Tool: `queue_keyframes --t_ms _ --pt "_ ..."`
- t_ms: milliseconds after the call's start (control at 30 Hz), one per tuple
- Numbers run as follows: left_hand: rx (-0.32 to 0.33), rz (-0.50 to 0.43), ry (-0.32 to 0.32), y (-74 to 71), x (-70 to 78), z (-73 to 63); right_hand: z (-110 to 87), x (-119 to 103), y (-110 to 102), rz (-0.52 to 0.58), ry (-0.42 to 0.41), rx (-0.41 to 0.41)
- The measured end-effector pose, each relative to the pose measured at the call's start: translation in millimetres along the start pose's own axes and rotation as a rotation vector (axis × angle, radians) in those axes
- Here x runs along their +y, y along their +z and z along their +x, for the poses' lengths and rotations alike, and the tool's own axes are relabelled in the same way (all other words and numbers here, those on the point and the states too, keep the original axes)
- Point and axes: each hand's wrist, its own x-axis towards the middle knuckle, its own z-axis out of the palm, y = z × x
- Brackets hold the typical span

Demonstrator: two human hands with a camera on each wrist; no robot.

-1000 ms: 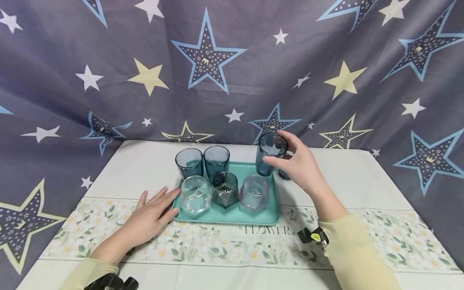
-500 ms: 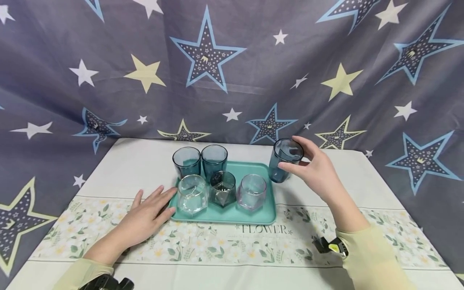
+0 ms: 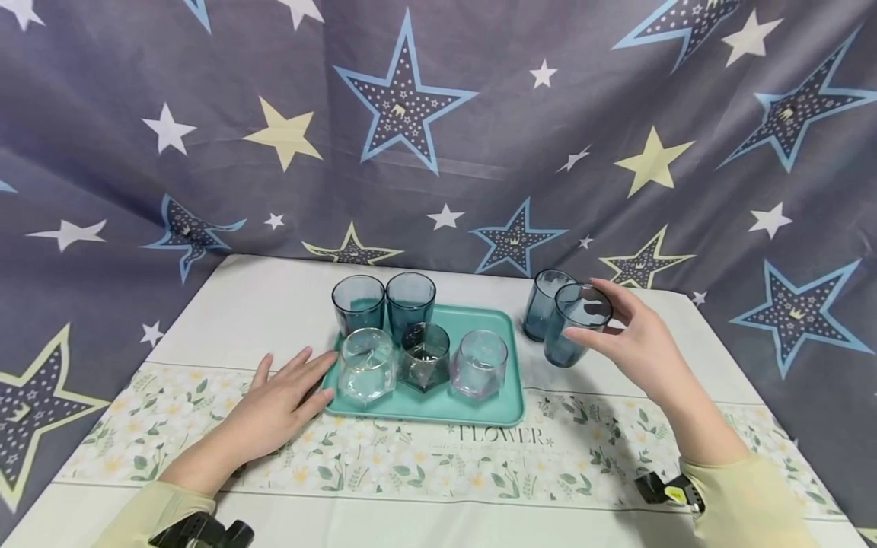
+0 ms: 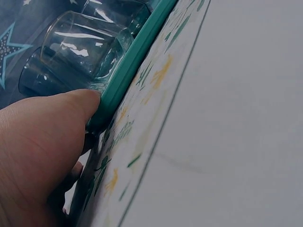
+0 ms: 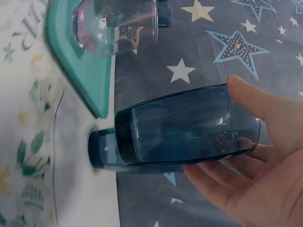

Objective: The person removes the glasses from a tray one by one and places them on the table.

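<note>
My right hand [image 3: 633, 339] grips a blue drinking glass [image 3: 565, 346] near its rim, thumb on the near side. In the right wrist view this glass [image 5: 180, 125] overlaps a second blue glass [image 5: 104, 151] behind it. That second glass [image 3: 540, 304] stands on the table just right of the tray [image 3: 503, 407]. My left hand [image 3: 277, 407] lies at the tray's left edge with its fingers spread and fairly straight. In the left wrist view the thumb [image 4: 85, 101] touches the teal tray rim [image 4: 113, 90].
On the tray, a clear faceted glass [image 3: 368, 369], a smoky grey one [image 3: 425, 361] and a pinkish one [image 3: 479, 365] form the front row. Two blue glasses, left [image 3: 358, 304] and right [image 3: 409, 301], stand behind. A star-patterned curtain [image 3: 438, 205] hangs behind the table.
My right hand has carried the blue glass from over the tray's back right corner rightward and nearer, past the tray's edge. The second blue glass behind shows more fully. My left hand stays put.
</note>
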Motion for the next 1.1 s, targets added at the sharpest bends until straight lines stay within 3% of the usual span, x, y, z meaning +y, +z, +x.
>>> queue_keyframes --t_ms 533,900,1100 --pt "-0.001 -0.006 -0.001 -0.6 0.8 0.3 3.7 33 -15 -0.030 0.099 0.054" --pt "0.009 -0.002 0.007 -1.3 2.7 0.3 19.6 54 -17 0.041 0.191 0.109" --pt "0.016 0.010 0.012 -0.2 1.5 0.3 29.7 63 -15 0.081 0.200 0.115"
